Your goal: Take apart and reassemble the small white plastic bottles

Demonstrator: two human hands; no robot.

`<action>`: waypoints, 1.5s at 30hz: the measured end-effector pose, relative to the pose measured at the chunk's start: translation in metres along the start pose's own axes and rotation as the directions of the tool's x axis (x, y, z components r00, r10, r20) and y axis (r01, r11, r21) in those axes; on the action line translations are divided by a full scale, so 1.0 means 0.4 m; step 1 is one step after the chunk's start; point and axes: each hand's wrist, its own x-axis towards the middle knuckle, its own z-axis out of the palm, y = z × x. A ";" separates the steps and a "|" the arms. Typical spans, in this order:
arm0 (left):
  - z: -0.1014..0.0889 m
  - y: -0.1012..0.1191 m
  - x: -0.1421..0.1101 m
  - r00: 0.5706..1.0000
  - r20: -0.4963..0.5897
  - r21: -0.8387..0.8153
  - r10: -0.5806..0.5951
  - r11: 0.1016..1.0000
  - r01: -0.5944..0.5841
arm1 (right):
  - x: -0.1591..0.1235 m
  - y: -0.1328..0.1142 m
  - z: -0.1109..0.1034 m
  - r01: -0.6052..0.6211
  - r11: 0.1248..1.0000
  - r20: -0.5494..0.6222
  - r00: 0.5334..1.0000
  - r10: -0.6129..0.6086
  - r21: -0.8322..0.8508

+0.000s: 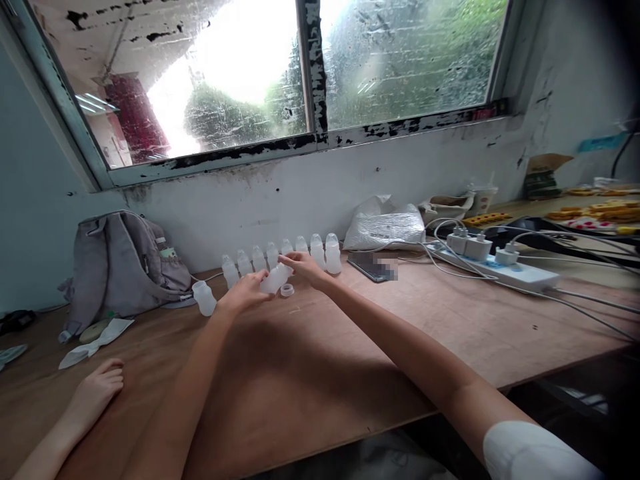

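Observation:
Tilted above the table, a frosted white baby bottle (274,279) is held between my two hands. My left hand (246,292) is closed round its lower end. The fingers of my right hand (303,265) are closed at its upper end; whether a small part sits between them is hidden. Just below the bottle, a white ring cap (287,290) lies on the table. Behind my hands stands a row of several capped baby bottles (332,255), partly covered by the hands. Left of my left hand, an uncapped bottle (204,298) leans at a slant.
Another person's hand (103,383) rests on the table (320,373) at the left. A grey backpack (125,267) stands behind it. To the right are a phone (370,266), a silvery plastic bag (385,225) and a power strip (500,268) with loose cables. A window wall closes the back.

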 end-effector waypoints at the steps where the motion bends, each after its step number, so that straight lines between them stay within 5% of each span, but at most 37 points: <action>1: 0.001 -0.004 0.000 0.998 0.056 0.049 0.020 0.999 -0.023 | 0.005 0.010 -0.001 0.001 1.000 -0.027 1.000 -0.001 -0.016; 6: 0.027 0.001 0.001 0.969 0.241 0.272 0.051 0.955 -0.118 | 0.014 0.030 -0.003 -0.047 0.997 -0.099 0.994 0.041 -0.060; 11: 0.011 0.035 -0.002 0.991 0.122 0.242 0.060 0.966 -0.088 | 0.011 0.019 -0.019 -0.217 0.967 -0.087 0.975 0.206 -0.136; 16: -0.006 0.077 -0.004 0.993 -0.118 0.139 0.019 0.990 -0.002 | 0.004 -0.001 -0.032 -0.280 0.943 -0.028 0.957 0.290 0.177; 21: 0.002 0.093 -0.007 0.992 -0.121 0.082 0.019 0.997 -0.009 | 0.002 -0.011 -0.037 -0.281 0.907 0.006 0.956 0.294 0.313; 27: 0.017 0.090 -0.010 0.989 -0.147 0.066 0.025 0.998 -0.015 | 0.011 -0.012 -0.030 -0.236 0.952 -0.131 0.956 0.264 0.194; 32: 0.034 0.090 -0.013 0.981 -0.192 0.049 -0.001 0.999 0.011 | 0.010 -0.033 -0.021 -0.153 0.986 -0.202 0.970 0.136 -0.072; 39: 0.045 0.110 -0.019 0.988 -0.068 -0.106 -0.135 0.986 0.127 | -0.029 -0.071 0.008 -0.002 0.899 -0.206 0.974 -0.098 -0.438; 45: 0.027 0.145 -0.020 0.974 0.157 -0.043 -0.166 0.984 0.175 | -0.046 -0.095 0.016 0.017 0.872 -0.190 0.974 -0.126 -0.488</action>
